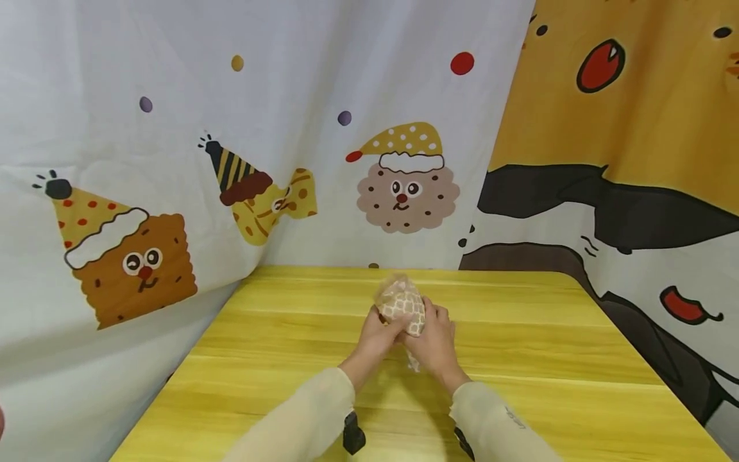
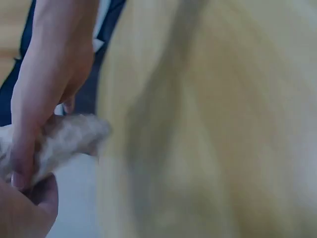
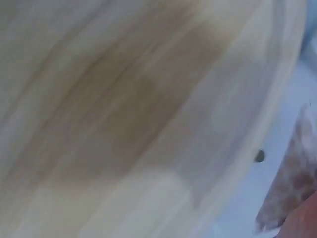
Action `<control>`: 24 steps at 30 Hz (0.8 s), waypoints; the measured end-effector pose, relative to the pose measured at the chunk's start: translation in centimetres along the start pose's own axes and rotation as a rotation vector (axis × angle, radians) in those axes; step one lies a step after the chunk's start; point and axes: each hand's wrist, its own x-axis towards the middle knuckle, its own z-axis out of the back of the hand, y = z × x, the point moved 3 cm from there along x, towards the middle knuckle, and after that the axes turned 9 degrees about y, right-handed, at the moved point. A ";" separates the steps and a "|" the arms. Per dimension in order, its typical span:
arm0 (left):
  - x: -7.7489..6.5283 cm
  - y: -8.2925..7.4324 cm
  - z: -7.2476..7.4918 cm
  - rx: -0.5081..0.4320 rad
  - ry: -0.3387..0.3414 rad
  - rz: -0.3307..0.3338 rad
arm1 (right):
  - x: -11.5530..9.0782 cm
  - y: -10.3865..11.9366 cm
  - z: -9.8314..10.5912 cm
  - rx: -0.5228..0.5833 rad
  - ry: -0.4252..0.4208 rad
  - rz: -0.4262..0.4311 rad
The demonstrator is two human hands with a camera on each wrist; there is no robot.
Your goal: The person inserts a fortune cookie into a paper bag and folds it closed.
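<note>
A soft bundle (image 1: 402,307) of thin beige material, printed with a pale lattice pattern, is held above the table between both hands. Its top looks loose and see-through, and a narrow end dangles below the hands. On its left side the left hand (image 1: 376,335) grips it, thumb across the front. The right hand (image 1: 434,340) holds the other side with curled fingers. In the left wrist view the bundle (image 2: 81,133) is blurred, one end sticking out past the fingers. Only part of the bundle (image 3: 292,186) shows at the right wrist view's edge. What it contains, if anything, is hidden.
The yellow wood-grain table (image 1: 531,346) stretches under both forearms, with rounded far corners. Behind it and at the sides hangs a white curtain (image 1: 323,51) printed with cartoon biscuits. Dark straps sit near both sleeves.
</note>
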 end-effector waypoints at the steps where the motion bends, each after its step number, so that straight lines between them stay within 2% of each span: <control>1: 0.3 -0.5 -0.2 0.014 0.012 -0.023 | -0.2 0.4 0.2 0.042 0.011 0.016; 4: 0.7 -1.9 0.2 0.100 0.056 -0.081 | -0.9 0.8 1.2 0.190 0.053 0.050; 7: 0.8 -2.4 1.0 0.223 0.162 -0.094 | -1.4 0.1 2.5 0.334 0.096 0.054; 9: 0.8 -2.0 1.6 0.318 0.222 -0.087 | -1.6 -0.8 3.1 0.386 0.124 0.020; 12: 0.7 -0.5 2.3 0.381 0.279 -0.049 | -1.7 -2.1 3.0 0.395 0.200 -0.043; 15: 0.8 0.4 2.8 0.356 0.282 -0.042 | -1.8 -2.3 3.0 0.392 0.211 -0.045; 17: 1.0 0.3 3.0 0.328 0.268 -0.072 | -1.6 -2.0 3.2 0.405 0.183 -0.002; 20: 1.4 0.1 3.2 0.339 0.256 -0.083 | -1.4 -1.5 3.4 0.460 0.161 0.038; 24: 1.2 1.4 3.2 0.345 0.327 0.033 | -1.5 -2.1 2.9 0.540 0.187 -0.021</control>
